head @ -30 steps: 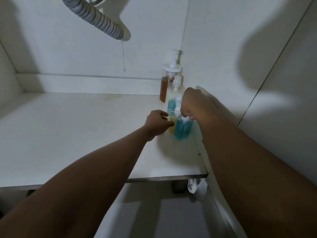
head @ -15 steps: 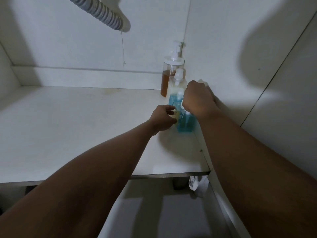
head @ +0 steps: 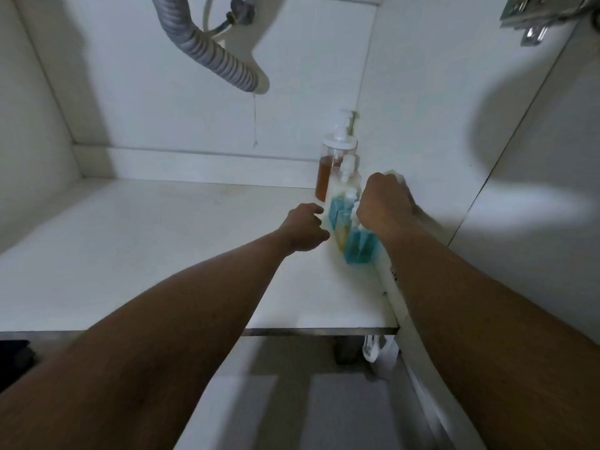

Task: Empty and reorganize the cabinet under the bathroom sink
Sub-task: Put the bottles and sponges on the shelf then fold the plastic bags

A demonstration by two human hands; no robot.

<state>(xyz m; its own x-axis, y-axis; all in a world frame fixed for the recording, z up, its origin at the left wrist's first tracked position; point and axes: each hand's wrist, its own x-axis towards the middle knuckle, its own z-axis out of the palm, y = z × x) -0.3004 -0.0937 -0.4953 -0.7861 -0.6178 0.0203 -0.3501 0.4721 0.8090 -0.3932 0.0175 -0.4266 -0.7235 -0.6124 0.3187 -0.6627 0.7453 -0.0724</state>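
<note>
I see right hand (head: 384,207) curled round blue bottle (head: 362,251) | left hand (head: 305,229) curled, hold unclear | both near amber bottle (head: 325,177)

White cabinet shelf (head: 146,254), flat, metal strip on the front edge. All load sits at the right rear:
- 1 amber pump bottle (head: 327,178) upright at the back
- 1 pale pump bottle (head: 350,177) just in front
- nearest blue bottle (head: 362,251)
- yellowish bottle (head: 341,238) on its left
- 2nd blue bottle (head: 335,212) behind

The cluster is blurred, so I can't tell which bottles touch.
</note>
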